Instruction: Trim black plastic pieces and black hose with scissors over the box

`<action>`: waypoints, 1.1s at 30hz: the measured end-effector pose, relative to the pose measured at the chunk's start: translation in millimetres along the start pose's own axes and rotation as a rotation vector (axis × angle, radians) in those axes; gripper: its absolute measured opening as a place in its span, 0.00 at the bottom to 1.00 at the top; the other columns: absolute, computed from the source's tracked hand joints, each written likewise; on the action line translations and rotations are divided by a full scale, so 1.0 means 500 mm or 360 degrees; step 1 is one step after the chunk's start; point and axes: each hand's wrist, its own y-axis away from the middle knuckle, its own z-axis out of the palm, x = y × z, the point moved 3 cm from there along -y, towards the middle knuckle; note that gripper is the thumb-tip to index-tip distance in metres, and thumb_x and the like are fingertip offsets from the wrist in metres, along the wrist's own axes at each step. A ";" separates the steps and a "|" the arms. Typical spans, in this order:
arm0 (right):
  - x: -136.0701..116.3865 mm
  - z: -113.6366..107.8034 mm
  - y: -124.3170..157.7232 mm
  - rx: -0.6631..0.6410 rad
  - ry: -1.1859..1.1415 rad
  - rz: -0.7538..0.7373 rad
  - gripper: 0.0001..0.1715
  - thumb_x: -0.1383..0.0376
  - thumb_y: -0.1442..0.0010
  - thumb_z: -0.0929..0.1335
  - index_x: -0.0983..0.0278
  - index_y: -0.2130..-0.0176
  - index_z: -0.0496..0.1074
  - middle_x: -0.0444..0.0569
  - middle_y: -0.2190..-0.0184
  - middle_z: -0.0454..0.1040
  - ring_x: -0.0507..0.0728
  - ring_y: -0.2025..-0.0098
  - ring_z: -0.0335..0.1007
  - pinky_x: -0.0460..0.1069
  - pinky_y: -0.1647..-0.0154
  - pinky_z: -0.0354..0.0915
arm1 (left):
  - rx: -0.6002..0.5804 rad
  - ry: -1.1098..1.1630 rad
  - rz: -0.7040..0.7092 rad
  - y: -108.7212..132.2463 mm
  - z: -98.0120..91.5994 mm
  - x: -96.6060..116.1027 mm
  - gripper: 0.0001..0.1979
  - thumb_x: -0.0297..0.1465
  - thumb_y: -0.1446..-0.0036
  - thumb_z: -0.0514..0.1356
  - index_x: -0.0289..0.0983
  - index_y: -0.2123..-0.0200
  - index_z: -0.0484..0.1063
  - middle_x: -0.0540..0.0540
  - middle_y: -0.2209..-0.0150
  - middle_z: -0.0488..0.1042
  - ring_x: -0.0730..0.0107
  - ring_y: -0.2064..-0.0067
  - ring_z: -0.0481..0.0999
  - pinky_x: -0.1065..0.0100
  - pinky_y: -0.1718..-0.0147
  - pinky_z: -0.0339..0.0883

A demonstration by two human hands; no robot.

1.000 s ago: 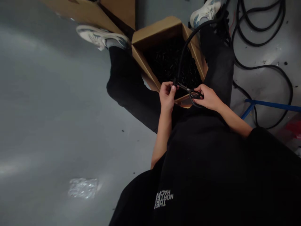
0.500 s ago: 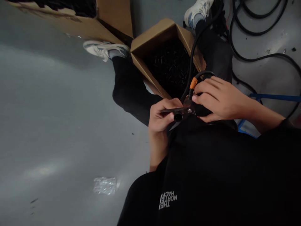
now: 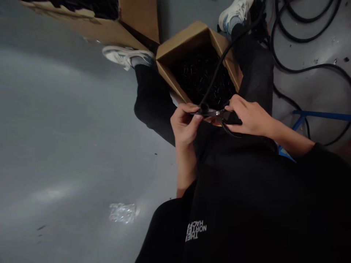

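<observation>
Left hand (image 3: 185,124) is pinching the metal blade end of the black-handled scissors (image 3: 216,113), fingers pressed together, with the black cable (image 3: 216,75) running up past it toward 1 o'clock. Right hand (image 3: 251,117) is curling around the dark handle end, fingers closed (exact hold partly hidden). Scissors are sitting just above the person's lap, over the near edge of the cardboard box (image 3: 181,45) of small black pieces (image 3: 203,73) at 12 o'clock. Cable coil (image 3: 307,66) is lying on the floor at 2 o'clock, blue metal frame (image 3: 320,116) at 3 o'clock
</observation>
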 end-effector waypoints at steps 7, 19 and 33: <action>0.133 0.156 -0.075 0.0255 -0.0628 0.0412 0.22 0.55 0.38 0.78 0.57 0.56 0.66 0.49 0.56 0.81 0.62 0.54 0.80 0.58 0.50 0.77 | 0.0338 -0.0275 -0.0111 0.015 0.043 -0.197 0.25 0.59 0.31 0.71 0.42 0.57 0.81 0.46 0.59 0.81 0.60 0.55 0.83 0.58 0.51 0.77; 0.203 0.208 -0.125 0.0163 -0.0596 0.0601 0.20 0.58 0.36 0.77 0.57 0.57 0.64 0.45 0.59 0.79 0.57 0.57 0.77 0.54 0.51 0.74 | 0.0213 -0.0426 -0.0167 0.018 0.033 -0.309 0.20 0.53 0.32 0.72 0.43 0.56 0.84 0.43 0.57 0.84 0.52 0.50 0.81 0.52 0.43 0.72; 0.174 0.128 -0.067 -0.0004 -0.0022 0.0338 0.18 0.59 0.33 0.75 0.59 0.48 0.69 0.59 0.44 0.80 0.68 0.43 0.80 0.64 0.39 0.76 | 0.0314 0.0446 -0.0471 -0.004 -0.008 -0.355 0.28 0.63 0.35 0.71 0.46 0.50 0.80 0.44 0.49 0.83 0.60 0.47 0.85 0.60 0.46 0.81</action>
